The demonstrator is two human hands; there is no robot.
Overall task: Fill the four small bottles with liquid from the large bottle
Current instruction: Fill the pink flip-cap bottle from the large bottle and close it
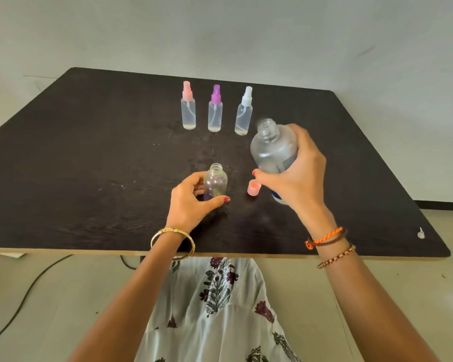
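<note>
Head view, desk inspected from left edge to right. Left hand (191, 197) is curled round the open small bottle (215, 182), thumb in front and fingers behind, holding it upright on the desk (89, 158) near the middle of the front edge. This bottle has no cap on and appears empty. Just beside it to the right lies a loose pink cap (252, 187). Right hand (293, 176) is wrapped round the body of the large bottle (273, 152), held off the desk and tilted, its uncapped neck blurred and pointing away toward the far edge. Toward the far edge stand three capped spray bottles in a row: pink-topped bottle (188, 109), purple-topped bottle (215, 112), white-topped bottle (244, 114); each shows only a little liquid at the bottom.

Judgement: the large bottle is clear plastic, partly filled, so moderately heavy and smooth; a grip round the mid-body, as now, suits it. The small bottle is light and likely to tip, so steadying it low on its body is sound. Its narrow mouth makes spillage the main risk.
</note>
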